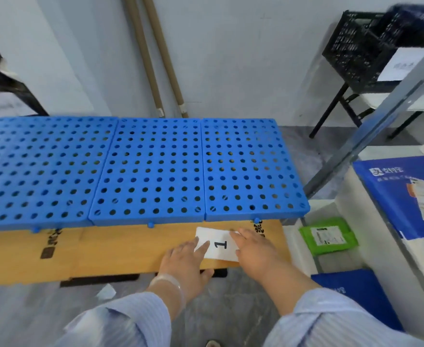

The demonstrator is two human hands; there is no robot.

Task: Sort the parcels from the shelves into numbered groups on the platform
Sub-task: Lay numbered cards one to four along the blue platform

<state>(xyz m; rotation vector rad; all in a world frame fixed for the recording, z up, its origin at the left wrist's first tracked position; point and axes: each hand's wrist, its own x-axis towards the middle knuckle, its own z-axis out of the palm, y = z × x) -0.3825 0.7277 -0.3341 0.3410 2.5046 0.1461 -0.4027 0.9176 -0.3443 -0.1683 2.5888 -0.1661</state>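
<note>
1. Striped sleeves fill the bottom of the head view, nearest the camera; both forearms reach forward toward the platform.
2. Left hand (pixel 184 256): fingers extended and flat, fingertips resting on the left edge of the white label card (pixel 218 244). It grips nothing.
3. Right hand (pixel 252 246): fingers extended and flat, pressing the right edge of the same card. It likewise encloses nothing.
4. Label card: printed with the numeral "1", lying on the brown cardboard sheet (pixel 105 249) just in front of the right-hand panel of the blue perforated platform (pixel 143 169). The platform surface carries no parcels.
5. Parcels: a green parcel (pixel 327 236) with a white shipping label lies on a lower level of the shelving (pixel 371 136) to the right; a blue printed parcel (pixel 401 196) sits on the level above it, and a dark blue parcel (pixel 361 294) lies lower down. All are well apart from both hands.
6. Step in hand, as judged: fixing the group marker before sorting begins.
7. Recommended procedure:
   - Keep both palms low and smooth the card outward from the centre.
   - Align the card square with the front edge of the right-hand panel.
   - Confirm the numeral remains uncovered and readable.
   - Release both hands together so the card does not skew.
</note>
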